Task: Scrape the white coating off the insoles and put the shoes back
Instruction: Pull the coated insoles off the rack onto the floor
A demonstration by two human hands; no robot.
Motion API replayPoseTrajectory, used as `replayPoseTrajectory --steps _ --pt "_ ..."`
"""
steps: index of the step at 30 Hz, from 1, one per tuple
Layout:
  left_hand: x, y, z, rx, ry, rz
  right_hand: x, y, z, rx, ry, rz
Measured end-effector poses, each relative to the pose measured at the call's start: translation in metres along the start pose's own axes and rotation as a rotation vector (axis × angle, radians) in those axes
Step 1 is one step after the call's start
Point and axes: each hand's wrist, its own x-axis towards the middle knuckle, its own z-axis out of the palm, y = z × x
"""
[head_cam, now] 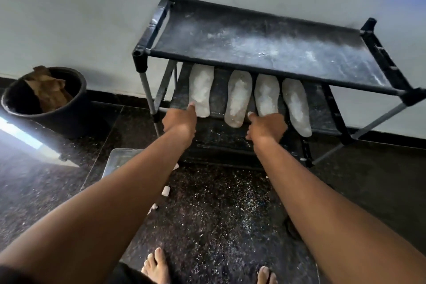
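— Now, what is seen on the rack point(274, 57)?

— Four insoles point(239, 98) are laid side by side on the lower shelf point(217, 94), toes toward the wall point(92, 18); each is caked with white coating; the one at the far left is set apart from the other three, which are nearly touching.

— And the hands?

— Both are stretched out to the shelf's front edge; the left hand point(179, 120) is laid at the heel of the leftmost insole, a fingertip touching its near edge; the right hand point(267, 125) is placed at the heel of the third insole, its fingers hidden beneath the palm; whether anything is gripped by either cannot be told.

— What is noted of the top shelf point(265, 46)?

— It is dusted with white powder; the same powder is scattered over the dark floor point(219, 214) in front of the rack.

— Anything else nearby?

— A black bucket point(46, 104) with brown cloth inside is stood by the wall at the left; a clear tray point(119, 157) is partly hidden under the left forearm; small white chunks point(166, 190) are lain beside it; bare toes point(156, 263) are seen at the bottom.
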Motion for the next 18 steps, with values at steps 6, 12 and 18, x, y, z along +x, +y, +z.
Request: replayPoseTrajectory --steps 6,12,18 --pt "0.02 0.003 0.019 -0.197 -0.082 -0.141 0.01 0.0 0.006 0.242 -0.153 0.252" --pt "0.003 -0.018 0.02 -0.123 -0.099 -0.073 0.015 0.01 0.011 0.293 -0.28 0.317" --pt "0.003 -0.005 0.013 -0.122 -0.023 -0.013 0.016 0.005 0.014 0.273 -0.376 0.339"
